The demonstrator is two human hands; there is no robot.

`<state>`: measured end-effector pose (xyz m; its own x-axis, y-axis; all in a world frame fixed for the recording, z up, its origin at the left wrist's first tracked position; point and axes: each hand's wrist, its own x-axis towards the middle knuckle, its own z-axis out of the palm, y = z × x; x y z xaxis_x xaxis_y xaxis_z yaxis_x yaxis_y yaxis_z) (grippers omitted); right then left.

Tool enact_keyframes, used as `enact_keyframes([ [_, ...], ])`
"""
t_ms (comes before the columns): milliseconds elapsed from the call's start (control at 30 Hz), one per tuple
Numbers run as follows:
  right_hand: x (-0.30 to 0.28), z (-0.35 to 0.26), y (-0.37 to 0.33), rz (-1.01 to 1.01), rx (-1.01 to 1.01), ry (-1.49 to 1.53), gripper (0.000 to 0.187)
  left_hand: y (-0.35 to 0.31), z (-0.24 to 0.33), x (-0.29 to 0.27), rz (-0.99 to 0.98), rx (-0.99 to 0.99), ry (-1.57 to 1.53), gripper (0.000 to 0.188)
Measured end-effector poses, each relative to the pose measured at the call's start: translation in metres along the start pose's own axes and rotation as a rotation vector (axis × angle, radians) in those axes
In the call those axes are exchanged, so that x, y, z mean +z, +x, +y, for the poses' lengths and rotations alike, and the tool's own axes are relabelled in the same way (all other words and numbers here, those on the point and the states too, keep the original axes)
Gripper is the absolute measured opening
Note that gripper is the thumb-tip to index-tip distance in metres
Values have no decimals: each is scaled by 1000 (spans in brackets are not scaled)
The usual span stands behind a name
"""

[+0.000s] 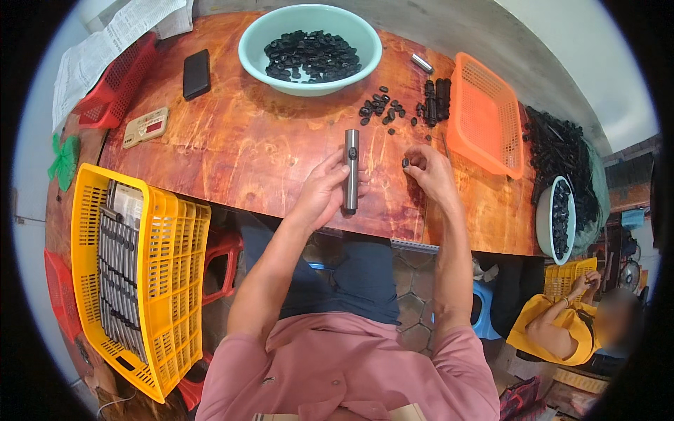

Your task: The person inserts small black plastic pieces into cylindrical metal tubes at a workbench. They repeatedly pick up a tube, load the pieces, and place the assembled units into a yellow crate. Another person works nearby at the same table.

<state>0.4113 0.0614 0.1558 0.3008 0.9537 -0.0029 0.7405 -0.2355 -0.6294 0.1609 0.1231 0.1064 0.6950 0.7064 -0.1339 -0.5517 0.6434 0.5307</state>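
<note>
Smooth silvery tube (352, 179), black oval fitting (352, 152) near its far end; your left hand (323, 189) curls around it, over the glossy, streaked table (260, 158). Your right hand (432, 174), thumb and fingertip together, pinches a small dark piece (405, 163). Mint basin (250, 59): heaped black pieces (309, 56). Yellow lattice crate (172, 281): rowed tubes (118, 281). Pinched piece's shape: partly hidden by fingers.

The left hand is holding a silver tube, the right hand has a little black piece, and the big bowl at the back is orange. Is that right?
Not quite: the big bowl is pale green, not orange, as the head view shows. The left hand does hold a silver tube, and the right hand has a little black piece.
</note>
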Motion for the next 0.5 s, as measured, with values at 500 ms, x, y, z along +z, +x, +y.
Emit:
enact_keyframes([
  [500,12,11,-6,114,-130,-50,24,0,0,6,30,-27,103,39],
])
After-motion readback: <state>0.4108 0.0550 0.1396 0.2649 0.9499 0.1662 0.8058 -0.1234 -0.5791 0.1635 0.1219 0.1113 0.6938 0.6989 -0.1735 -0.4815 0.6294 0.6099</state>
